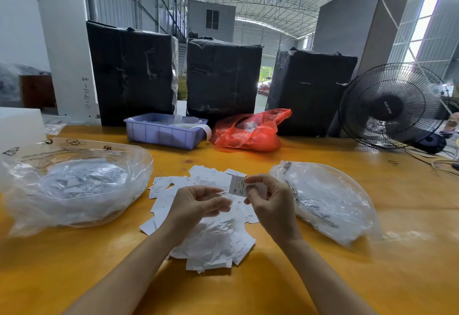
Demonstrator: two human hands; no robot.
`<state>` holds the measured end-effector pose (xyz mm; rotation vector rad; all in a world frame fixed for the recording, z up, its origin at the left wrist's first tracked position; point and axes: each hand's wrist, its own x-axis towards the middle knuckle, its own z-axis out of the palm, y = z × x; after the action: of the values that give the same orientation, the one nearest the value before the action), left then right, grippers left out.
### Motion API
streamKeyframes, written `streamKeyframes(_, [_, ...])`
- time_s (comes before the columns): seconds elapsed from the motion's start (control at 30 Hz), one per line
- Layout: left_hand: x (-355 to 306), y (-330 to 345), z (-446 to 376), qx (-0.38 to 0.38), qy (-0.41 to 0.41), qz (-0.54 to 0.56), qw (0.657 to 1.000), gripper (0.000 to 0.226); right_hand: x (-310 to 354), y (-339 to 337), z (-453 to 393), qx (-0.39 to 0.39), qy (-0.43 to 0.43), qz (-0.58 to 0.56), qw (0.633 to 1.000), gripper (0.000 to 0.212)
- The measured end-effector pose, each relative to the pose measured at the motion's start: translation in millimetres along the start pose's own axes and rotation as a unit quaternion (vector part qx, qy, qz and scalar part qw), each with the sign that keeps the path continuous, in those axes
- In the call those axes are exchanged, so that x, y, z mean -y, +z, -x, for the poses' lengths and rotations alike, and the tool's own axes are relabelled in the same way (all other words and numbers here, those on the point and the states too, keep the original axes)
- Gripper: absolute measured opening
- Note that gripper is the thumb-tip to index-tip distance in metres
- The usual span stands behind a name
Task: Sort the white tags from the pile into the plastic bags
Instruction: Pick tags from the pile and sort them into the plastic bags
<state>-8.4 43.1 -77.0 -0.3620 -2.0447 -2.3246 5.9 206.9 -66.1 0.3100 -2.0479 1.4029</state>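
A pile of white tags [213, 237] lies on the yellow table [298, 277] in front of me. My right hand [270, 205] pinches one tag marked XL [238, 186] and holds it up above the pile. My left hand [196, 205] hovers over the pile with curled fingers and seems to hold a thin tag edge-on, though this is hard to tell. A clear plastic bag [74, 185] with tags inside lies to the left. A second clear plastic bag [327, 198] lies to the right.
A purple bin [164, 132] and a red plastic bag [248, 130] sit behind the pile. Three black-wrapped boxes [223, 78] stand along the far edge. A black fan [392, 106] with cables stands at the back right.
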Motion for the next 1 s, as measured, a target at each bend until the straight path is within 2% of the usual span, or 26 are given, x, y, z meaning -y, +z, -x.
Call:
streamKeyframes(0.53, [-3.7,-3.6,2.2,0.091,-0.037,0.044,0.994,0.025,-4.9,0.4,0.4,0.008,-0.037,0.008,0.999,0.015])
streamKeyframes(1.0, [-3.9,-4.9,1.6,0.114,-0.059,0.063,0.99,0.023,-3.9,0.4,0.1,-0.011,-0.075,0.018,0.997,0.017])
